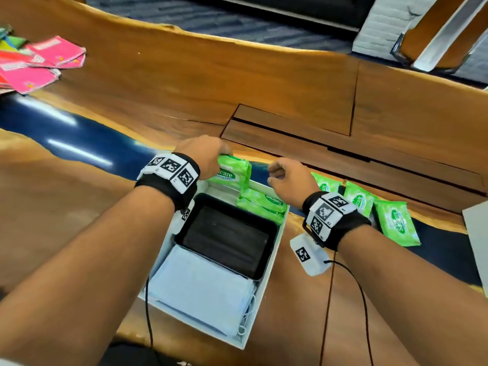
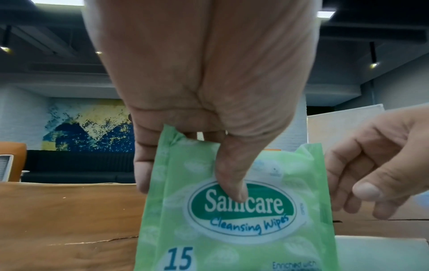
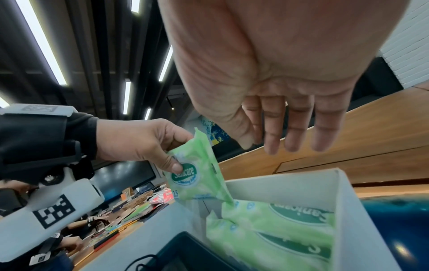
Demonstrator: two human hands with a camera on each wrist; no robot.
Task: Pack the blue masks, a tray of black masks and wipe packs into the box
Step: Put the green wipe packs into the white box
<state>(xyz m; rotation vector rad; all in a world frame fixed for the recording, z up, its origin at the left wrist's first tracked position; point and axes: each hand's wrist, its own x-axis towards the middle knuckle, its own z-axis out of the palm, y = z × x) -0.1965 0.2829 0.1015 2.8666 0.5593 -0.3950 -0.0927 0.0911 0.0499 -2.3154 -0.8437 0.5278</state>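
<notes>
My left hand [image 1: 211,154] pinches a green wipe pack [image 1: 232,174] by its top edge, thumb on its label [image 2: 234,194], above the far end of the white box [image 1: 273,249]. Two wipe packs [image 1: 264,204] lie in the box's far right corner. A black tray of black masks [image 1: 227,236] sits in the box's middle, and a stack of blue masks [image 1: 203,291] fills the near end. My right hand [image 1: 286,178] hovers just right of the held pack, fingers relaxed [image 3: 290,128], holding nothing.
Three more green wipe packs [image 1: 396,223] lie on the wooden table [image 1: 184,88] right of the box. Pink packets [image 1: 39,64] sit at the far left. A white lid's corner [image 1: 478,233] shows at the right edge. Cables hang off both wrists.
</notes>
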